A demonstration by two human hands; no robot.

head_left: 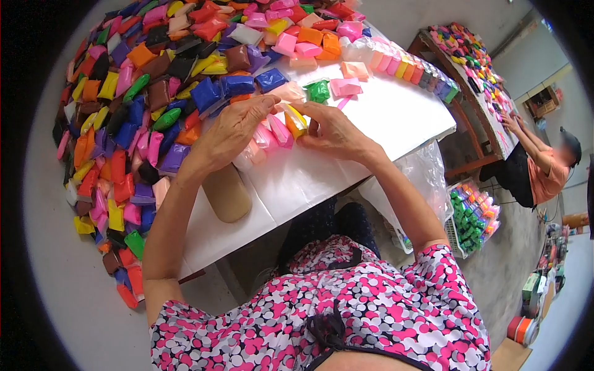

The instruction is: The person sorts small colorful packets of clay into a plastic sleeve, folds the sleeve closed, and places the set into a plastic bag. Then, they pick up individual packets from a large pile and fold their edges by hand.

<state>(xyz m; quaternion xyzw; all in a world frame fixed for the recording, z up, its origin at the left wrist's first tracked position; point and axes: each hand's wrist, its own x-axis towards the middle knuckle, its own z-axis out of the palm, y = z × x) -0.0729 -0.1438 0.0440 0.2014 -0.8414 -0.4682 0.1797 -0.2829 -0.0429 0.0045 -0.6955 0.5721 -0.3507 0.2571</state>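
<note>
A yellow packet (295,121), sealed in clear film and filled with what looks like modelling clay, stands between my hands. My right hand (334,131) pinches it from the right with thumb and fingers. My left hand (238,128) curls round the other side of a short row of pink packets (272,133), its fingertips near the yellow packet's top end. The palest packet (250,154) lies at the row's near left. Just beyond my hands are a peach packet (289,93), a green packet (318,91) and a pink packet (345,87).
A large heap of coloured packets (158,93) covers the table's left and back. A finished-looking row of packets (408,68) lies at the right on the white tabletop (396,114). A brown oval block (226,195) is nearby. Below right stands a filled basket (456,238); another person (544,161) works beyond.
</note>
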